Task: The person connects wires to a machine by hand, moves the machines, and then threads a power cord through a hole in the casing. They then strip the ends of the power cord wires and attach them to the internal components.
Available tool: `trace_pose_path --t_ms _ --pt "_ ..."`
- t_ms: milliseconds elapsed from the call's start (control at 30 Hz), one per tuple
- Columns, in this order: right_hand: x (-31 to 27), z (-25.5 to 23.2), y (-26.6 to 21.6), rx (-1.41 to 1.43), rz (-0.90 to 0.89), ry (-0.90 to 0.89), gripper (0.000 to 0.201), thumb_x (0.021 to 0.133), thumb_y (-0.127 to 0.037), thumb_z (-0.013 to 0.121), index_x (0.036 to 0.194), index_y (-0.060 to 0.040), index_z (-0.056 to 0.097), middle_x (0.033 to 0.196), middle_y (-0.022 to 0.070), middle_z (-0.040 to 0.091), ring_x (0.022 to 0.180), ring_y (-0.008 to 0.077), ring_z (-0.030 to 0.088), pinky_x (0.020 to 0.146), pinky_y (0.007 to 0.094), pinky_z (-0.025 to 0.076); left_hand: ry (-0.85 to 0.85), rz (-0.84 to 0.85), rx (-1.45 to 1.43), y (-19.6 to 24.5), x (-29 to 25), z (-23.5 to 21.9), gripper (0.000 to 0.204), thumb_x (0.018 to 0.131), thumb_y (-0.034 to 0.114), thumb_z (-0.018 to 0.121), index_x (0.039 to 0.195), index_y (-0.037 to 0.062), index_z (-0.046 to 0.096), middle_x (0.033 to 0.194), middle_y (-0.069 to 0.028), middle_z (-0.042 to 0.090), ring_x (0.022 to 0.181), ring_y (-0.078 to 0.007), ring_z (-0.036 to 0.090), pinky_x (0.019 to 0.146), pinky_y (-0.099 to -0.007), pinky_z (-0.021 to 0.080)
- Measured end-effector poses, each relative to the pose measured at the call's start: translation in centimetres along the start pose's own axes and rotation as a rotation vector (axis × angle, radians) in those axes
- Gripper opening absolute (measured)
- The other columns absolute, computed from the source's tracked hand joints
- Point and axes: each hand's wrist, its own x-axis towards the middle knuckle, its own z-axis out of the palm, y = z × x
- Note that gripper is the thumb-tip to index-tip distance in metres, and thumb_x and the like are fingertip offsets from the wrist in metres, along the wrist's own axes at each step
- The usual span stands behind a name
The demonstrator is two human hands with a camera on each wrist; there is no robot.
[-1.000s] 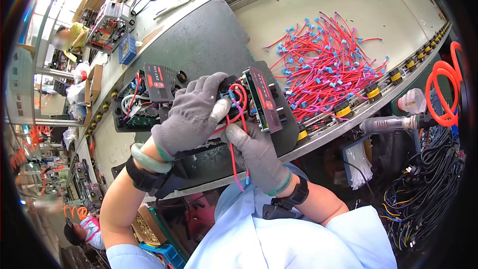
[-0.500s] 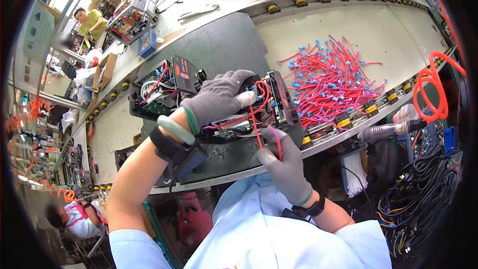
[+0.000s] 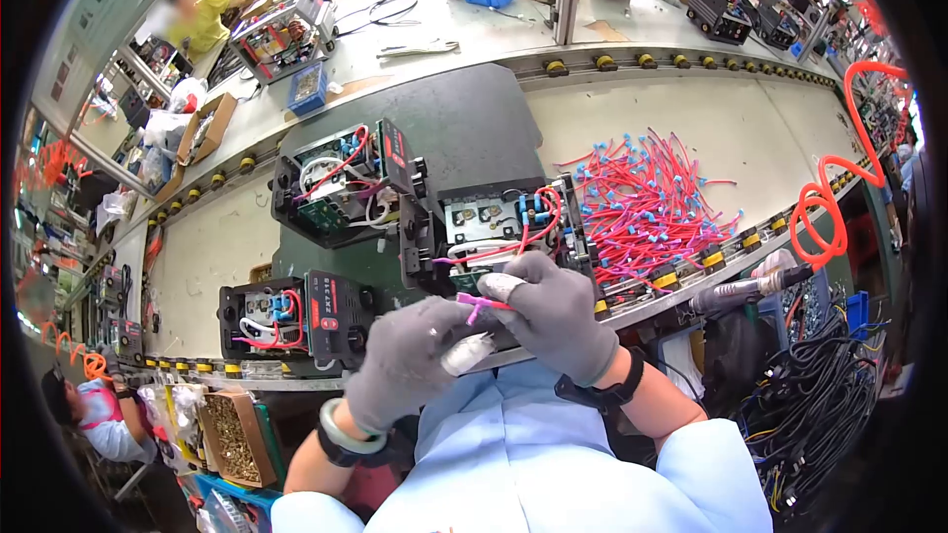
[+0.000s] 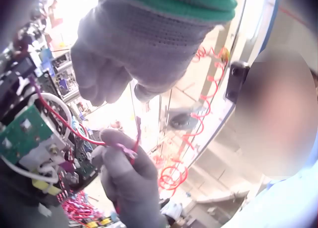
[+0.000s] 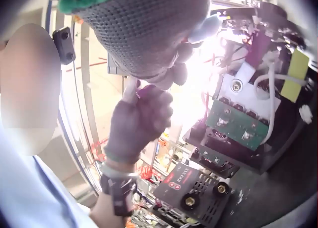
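Right hand (image 3: 561,321): fingers pinch the purple ends (image 4: 124,149) of red leads, thumb on top. Left hand (image 3: 410,355): fingers bent close beside those ends, thumb standing apart; cannot tell whether they grip anything.

Uncovered unit (image 3: 484,215) sits on the counter (image 3: 474,118) just beyond both sets of fingers, presumably so the leads reach without strain. Lead pile (image 3: 642,207) lies right of the right fingers, probably for easy picking. Another unit (image 3: 286,321) stands left of the left fingers.

Views: left wrist shows a red lead (image 4: 64,122) running from a unit into the right fingers' pinch, and a gap between the hands; the head view foreshortens this. Right wrist shows purple at the left fingertips, contact unclear. Only the head view shows the pile's full spread.
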Motion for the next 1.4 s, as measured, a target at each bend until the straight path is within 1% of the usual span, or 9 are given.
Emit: trace_pose_path --t_ms 200,467,533,600,667,800,867,1100,1400 --pt "0.9 0.8 0.5 -0.04 -0.091 -0.047 0.015 0.079 -0.015 0.077 0.094 -0.0125 0.076 0.088 0.0032 0.066 0.064 0.0185 0.066 0.053 0.0308 0.052 0.241 0.089 0.254 -1.4 -0.1 1.2 0.013 0.085 0.012 0.071 0.095 0.006 0.068 0.073 -0.0109 0.062 0.063 -0.029 0.063 0.054 -0.0378 0.049" --pt "3.0 1.7 1.1 -0.148 -0.207 -0.231 0.018 0.076 -0.017 0.078 0.092 -0.0111 0.076 0.071 0.0051 0.055 0.055 0.0238 0.058 0.048 0.0368 0.045 0.207 0.048 0.45 -3.2 0.5 1.1 0.019 0.088 0.013 0.069 0.105 0.0066 0.069 0.071 -0.009 0.06 0.064 -0.0277 0.064 0.058 -0.0372 0.05" --pt "3.8 3.0 0.8 -0.295 -0.184 -0.132 0.013 0.077 -0.014 0.074 0.09 -0.0106 0.074 0.072 0.0056 0.055 0.056 0.0231 0.059 0.049 0.0363 0.045 0.664 0.11 0.247 -3.6 1.1 0.0 0.031 0.085 0.007 0.069 0.116 0.0066 0.063 0.078 -0.0084 0.061 0.065 -0.0265 0.062 0.061 -0.0372 0.052" --pt "3.9 4.4 1.0 -0.311 -0.198 -0.105 0.008 0.078 -0.012 0.072 0.086 -0.0101 0.071 0.074 0.0061 0.055 0.056 0.0227 0.059 0.049 0.0358 0.045 0.688 -0.093 0.083 -4.3 1.9 -0.7 0.044 0.082 -0.001 0.07 0.125 0.0053 0.06 0.091 -0.0124 0.065 0.075 -0.0244 0.064 0.069 -0.0352 0.053" --pt "4.1 5.0 1.2 -0.355 -0.219 -0.08 0.002 0.083 -0.012 0.066 0.081 -0.0106 0.065 0.073 0.0047 0.053 0.057 0.0193 0.059 0.046 0.0323 0.043 0.715 -0.098 0.075 -7.0 3.2 0.3 0.042 0.087 0.006 0.069 0.128 0.0043 0.059 0.098 -0.0148 0.066 0.086 -0.0226 0.065 0.077 -0.0342 0.053" --pt "4.0 4.4 1.0 -0.38 -0.204 -0.112 0.004 0.08 -0.014 0.067 0.079 -0.0106 0.064 0.073 0.005 0.053 0.058 0.0197 0.059 0.047 0.0323 0.043 0.477 -0.55 -0.72 -9.2 4.6 1.7 0.05 0.1 0.034 0.055 0.139 0.0022 0.052 0.118 -0.0112 0.06 0.104 -0.0181 0.058 0.092 -0.0302 0.048" --pt "4.2 4.6 1.0 -0.38 -0.202 -0.115 0.005 0.079 -0.013 0.066 0.077 -0.0106 0.062 0.073 0.0051 0.053 0.057 0.0204 0.059 0.046 0.0333 0.043 0.509 -0.496 -0.874 -9.6 4.8 2.4 0.045 0.102 0.031 0.053 0.14 0.0072 0.053 0.122 -0.001 0.061 0.105 -0.01 0.055 0.086 -0.026 0.045" --pt "4.9 4.2 0.6 -0.328 -0.123 -0.193 0.005 0.077 -0.012 0.066 0.077 -0.0116 0.061 0.075 0.0073 0.056 0.059 0.0274 0.062 0.05 0.0391 0.047 0.498 -0.456 -0.789 -9.0 4.7 2.0 0.044 0.103 0.027 0.05 0.141 0.0053 0.049 0.12 -0.0007 0.06 0.096 -0.0055 0.055 0.075 -0.0208 0.044" --pt "6.5 4.4 0.6 -0.352 -0.101 -0.39 0.006 0.076 -0.011 0.068 0.078 -0.0081 0.063 0.075 0.01 0.057 0.062 0.031 0.062 0.054 0.0425 0.048 0.581 -0.362 -0.959 -9.7 5.2 3.8 0.037 0.102 0.024 0.048 0.133 0.005 0.053 0.116 -0.0033 0.061 0.103 -0.0106 0.058 0.09 -0.0288 0.049"
